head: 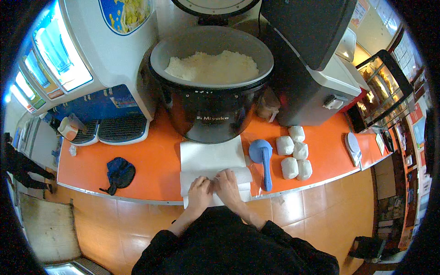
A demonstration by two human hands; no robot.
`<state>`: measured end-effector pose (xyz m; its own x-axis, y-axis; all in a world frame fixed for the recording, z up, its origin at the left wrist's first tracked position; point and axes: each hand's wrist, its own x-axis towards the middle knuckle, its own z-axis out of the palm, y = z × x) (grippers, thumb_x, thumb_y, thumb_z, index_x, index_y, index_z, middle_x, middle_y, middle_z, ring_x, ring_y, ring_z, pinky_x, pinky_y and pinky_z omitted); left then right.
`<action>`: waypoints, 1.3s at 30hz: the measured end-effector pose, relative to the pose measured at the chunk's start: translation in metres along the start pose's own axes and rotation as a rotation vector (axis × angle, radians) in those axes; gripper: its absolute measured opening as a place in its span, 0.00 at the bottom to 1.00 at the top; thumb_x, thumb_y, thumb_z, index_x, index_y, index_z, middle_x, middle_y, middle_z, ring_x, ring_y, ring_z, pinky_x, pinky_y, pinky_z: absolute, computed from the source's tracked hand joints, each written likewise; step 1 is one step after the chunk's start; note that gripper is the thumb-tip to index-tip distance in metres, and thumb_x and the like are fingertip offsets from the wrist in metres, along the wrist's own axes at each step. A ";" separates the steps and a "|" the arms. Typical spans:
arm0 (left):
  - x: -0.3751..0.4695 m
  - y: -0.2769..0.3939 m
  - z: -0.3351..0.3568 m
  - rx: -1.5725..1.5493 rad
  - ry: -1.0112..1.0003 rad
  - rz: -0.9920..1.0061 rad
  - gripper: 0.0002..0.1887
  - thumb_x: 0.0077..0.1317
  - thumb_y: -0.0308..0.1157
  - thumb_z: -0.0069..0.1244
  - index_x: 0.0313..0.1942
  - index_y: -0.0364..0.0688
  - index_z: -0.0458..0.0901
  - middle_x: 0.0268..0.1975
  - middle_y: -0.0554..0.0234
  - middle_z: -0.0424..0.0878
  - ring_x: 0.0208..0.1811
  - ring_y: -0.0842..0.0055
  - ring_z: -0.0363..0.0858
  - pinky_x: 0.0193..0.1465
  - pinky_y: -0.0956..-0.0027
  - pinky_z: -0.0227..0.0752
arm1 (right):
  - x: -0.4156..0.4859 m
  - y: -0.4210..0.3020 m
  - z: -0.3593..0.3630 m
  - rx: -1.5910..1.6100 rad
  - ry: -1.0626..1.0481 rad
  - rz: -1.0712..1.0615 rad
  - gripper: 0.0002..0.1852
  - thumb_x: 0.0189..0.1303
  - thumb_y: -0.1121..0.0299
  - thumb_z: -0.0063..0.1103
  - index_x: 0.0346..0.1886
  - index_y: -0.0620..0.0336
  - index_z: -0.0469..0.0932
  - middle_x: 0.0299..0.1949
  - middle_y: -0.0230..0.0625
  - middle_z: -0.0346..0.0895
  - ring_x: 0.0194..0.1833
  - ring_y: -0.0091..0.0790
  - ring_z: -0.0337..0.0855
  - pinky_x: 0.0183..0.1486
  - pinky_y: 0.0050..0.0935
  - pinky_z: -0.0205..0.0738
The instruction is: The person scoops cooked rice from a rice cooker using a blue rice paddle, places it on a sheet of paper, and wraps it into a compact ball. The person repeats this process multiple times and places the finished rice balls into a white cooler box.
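Observation:
White wrapping paper (212,154) lies in stacked sheets on the orange counter in front of me. My left hand (198,192) and my right hand (227,188) meet over the near part of it, with curled fingers gripping a folded edge. Whatever the fold may contain is hidden. To the right of the paper rests a blue plastic rice scoop (260,151), its handle towards me. Several white paper-wrapped packets (289,168) sit in a cluster beyond the scoop. Behind the paper stands a black Miyako rice cooker (209,118), uncovered, with white rice (215,68) heaped inside.
On the left are a drink dispenser (127,58) and a dark cloth cap (120,173). A dark grey box with a latch (306,99) and a glass display warmer (381,91) occupy the right. Another person's legs (27,168) show at far left. The counter's metal edge (151,202) runs before me.

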<state>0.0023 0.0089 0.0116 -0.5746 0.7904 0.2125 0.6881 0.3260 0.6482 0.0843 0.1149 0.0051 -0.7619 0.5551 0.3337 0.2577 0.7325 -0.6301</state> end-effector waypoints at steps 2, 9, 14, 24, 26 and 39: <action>0.002 0.001 -0.001 0.002 0.029 -0.113 0.10 0.52 0.32 0.54 0.31 0.37 0.76 0.36 0.56 0.76 0.38 0.61 0.77 0.39 0.61 0.72 | -0.003 -0.002 0.008 0.041 0.002 0.127 0.13 0.51 0.69 0.59 0.35 0.67 0.68 0.34 0.48 0.67 0.40 0.52 0.67 0.42 0.42 0.65; 0.001 -0.010 0.000 -0.043 0.050 -0.288 0.21 0.50 0.43 0.59 0.28 0.31 0.75 0.30 0.49 0.79 0.28 0.61 0.78 0.33 0.62 0.72 | -0.012 0.011 0.002 -0.036 0.041 0.318 0.25 0.53 0.55 0.62 0.31 0.74 0.69 0.30 0.54 0.72 0.31 0.55 0.74 0.35 0.46 0.70; 0.009 -0.021 0.005 -0.254 -0.039 -0.302 0.21 0.48 0.43 0.60 0.25 0.30 0.77 0.24 0.48 0.78 0.25 0.60 0.77 0.32 0.64 0.72 | -0.008 0.011 0.000 -0.004 -0.032 0.344 0.24 0.52 0.54 0.62 0.31 0.73 0.72 0.26 0.55 0.75 0.32 0.54 0.77 0.35 0.44 0.71; -0.020 -0.001 -0.002 -0.011 -0.235 -0.269 0.43 0.49 0.23 0.55 0.65 0.40 0.50 0.36 0.44 0.80 0.35 0.56 0.80 0.43 0.60 0.73 | -0.014 0.009 -0.003 0.134 0.039 0.420 0.25 0.49 0.56 0.65 0.41 0.71 0.72 0.24 0.47 0.76 0.25 0.41 0.78 0.31 0.34 0.72; -0.019 -0.011 -0.003 0.108 -0.163 -0.124 0.41 0.50 0.22 0.52 0.65 0.43 0.51 0.34 0.44 0.80 0.34 0.56 0.80 0.44 0.58 0.73 | -0.014 0.011 -0.002 0.150 0.065 0.409 0.26 0.49 0.57 0.65 0.43 0.70 0.71 0.24 0.46 0.77 0.26 0.39 0.79 0.31 0.33 0.73; 0.049 -0.055 -0.005 0.259 -0.338 -0.016 0.26 0.51 0.21 0.50 0.53 0.43 0.68 0.29 0.54 0.79 0.39 0.59 0.78 0.38 0.59 0.72 | -0.017 0.022 0.004 0.062 0.032 0.345 0.26 0.49 0.57 0.66 0.43 0.71 0.73 0.27 0.45 0.77 0.27 0.37 0.79 0.32 0.32 0.74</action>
<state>-0.0664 0.0275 -0.0101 -0.4377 0.8959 -0.0756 0.7939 0.4246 0.4353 0.1006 0.1198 -0.0168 -0.6169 0.7786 0.1151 0.4594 0.4749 -0.7506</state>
